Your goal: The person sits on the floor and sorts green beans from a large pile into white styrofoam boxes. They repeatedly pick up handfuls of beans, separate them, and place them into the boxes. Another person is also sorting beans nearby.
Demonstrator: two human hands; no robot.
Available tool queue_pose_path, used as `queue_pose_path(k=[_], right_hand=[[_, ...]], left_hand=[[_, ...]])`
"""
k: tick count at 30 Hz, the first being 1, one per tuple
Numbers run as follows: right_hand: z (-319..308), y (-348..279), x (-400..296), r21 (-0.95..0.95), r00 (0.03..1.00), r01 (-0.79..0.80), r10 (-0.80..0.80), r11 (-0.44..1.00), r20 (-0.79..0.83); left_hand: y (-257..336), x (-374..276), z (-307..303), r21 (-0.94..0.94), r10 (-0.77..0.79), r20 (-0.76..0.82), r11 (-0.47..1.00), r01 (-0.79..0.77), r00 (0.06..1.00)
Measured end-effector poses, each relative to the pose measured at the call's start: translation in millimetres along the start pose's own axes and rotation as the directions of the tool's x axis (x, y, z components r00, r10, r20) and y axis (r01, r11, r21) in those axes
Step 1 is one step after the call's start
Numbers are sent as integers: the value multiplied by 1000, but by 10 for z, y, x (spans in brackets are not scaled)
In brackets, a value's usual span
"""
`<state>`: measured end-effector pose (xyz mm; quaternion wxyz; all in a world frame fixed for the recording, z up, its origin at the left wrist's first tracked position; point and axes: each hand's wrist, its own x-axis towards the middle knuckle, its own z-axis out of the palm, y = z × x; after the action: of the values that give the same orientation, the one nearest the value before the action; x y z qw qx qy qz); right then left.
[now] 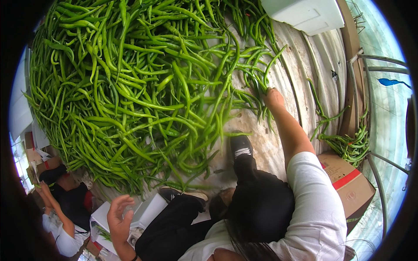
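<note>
A large heap of long green chili peppers (130, 81) spreads over a pale, stained ground sheet (254, 140). My right hand (274, 98) reaches out to the heap's right edge, its fingers closed around some of the peppers there; the fingertips are partly hidden. Near my left knee, my left hand (120, 215) is raised with fingers bent and apart, holding nothing. Below and behind it stands a white foam box (148, 210), and a few green peppers (104, 232) show in the white container just left of that hand.
Another white foam box (305, 16) stands at the upper right. A cardboard box (347, 186) with red tape is beside my right arm, with more peppers (352, 145) behind it. Metal rods (382, 58) line the plastic wall. At lower left sits another person (65, 225).
</note>
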<state>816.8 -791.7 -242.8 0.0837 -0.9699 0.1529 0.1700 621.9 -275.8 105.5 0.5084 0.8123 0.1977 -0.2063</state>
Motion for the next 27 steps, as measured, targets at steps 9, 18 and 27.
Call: queue_pose_path(k=[9,18,27], right_hand=[[-236,69,-308,252,982,104,-60,962,-177],[-278,-396,655,146,984,-175,169,974,55],[-945,-962,-1135,586,888,459,-341,668,-307]], left_hand=[[72,169,53,-29,-62,13,998,62,998],[62,374,71,-57,-84,56,995,88,995],[66,233,269,-189,30,115,982,-8,993]])
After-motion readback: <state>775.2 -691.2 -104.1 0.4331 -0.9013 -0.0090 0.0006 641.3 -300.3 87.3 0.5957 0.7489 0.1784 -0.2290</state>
